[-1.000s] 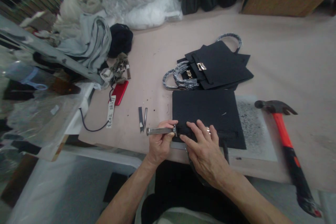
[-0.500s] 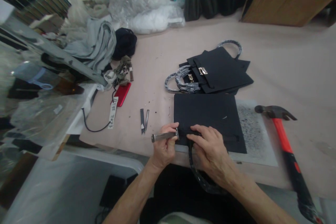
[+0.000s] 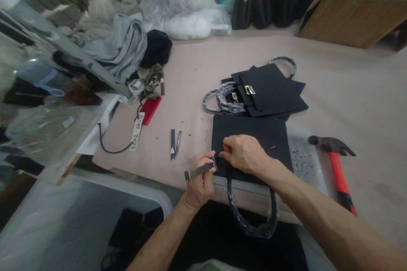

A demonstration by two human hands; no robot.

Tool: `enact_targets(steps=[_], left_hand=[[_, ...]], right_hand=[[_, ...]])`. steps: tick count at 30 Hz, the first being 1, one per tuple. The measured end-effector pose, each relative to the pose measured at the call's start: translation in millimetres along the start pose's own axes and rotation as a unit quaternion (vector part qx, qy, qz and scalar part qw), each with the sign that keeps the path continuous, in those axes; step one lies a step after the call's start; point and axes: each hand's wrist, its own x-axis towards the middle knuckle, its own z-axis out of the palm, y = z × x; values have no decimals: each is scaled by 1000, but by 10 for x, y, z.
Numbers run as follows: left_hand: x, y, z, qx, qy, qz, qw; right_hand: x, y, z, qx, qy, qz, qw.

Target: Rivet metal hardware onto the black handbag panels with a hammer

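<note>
A black bag panel (image 3: 254, 129) lies flat at the table's front edge, its plastic-wrapped handle (image 3: 251, 230) hanging over the edge toward me. My left hand (image 3: 201, 180) is closed round a metal punch-like tool (image 3: 199, 171), a thick shaft with a wider flat end held against the panel's left edge. Over the panel, my right hand (image 3: 243, 152) is bent with its fingertips pinched together near the panel's left part. Whatever lies between those fingertips is too small or hidden to make out.
A claw hammer (image 3: 337, 169) with a red and black grip lies at right, beside a speckled white sheet (image 3: 305, 161). Stacked black bag panels (image 3: 276, 89) lie behind. Two slim metal tools (image 3: 175, 145) and a red phone-like object (image 3: 151, 110) are at left. A cardboard box (image 3: 346, 17) stands at back right.
My right hand has lifted from lying spread on the panel, moved up and left, and drawn its fingers into a pinch. The handle shows more fully. My left hand keeps the tool, slightly tilted.
</note>
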Motion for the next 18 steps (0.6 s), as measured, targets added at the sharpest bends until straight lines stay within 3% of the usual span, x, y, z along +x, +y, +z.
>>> enact_targets(steps=[11,18], left_hand=[[24,-28,-1,-25,-1,0,1000],[45,-44,-17,-40,-5,4,999]], right_hand=[[96,15,-26,-53,-45,-25,997],[120,41,-84,-62,-65,-86,992]])
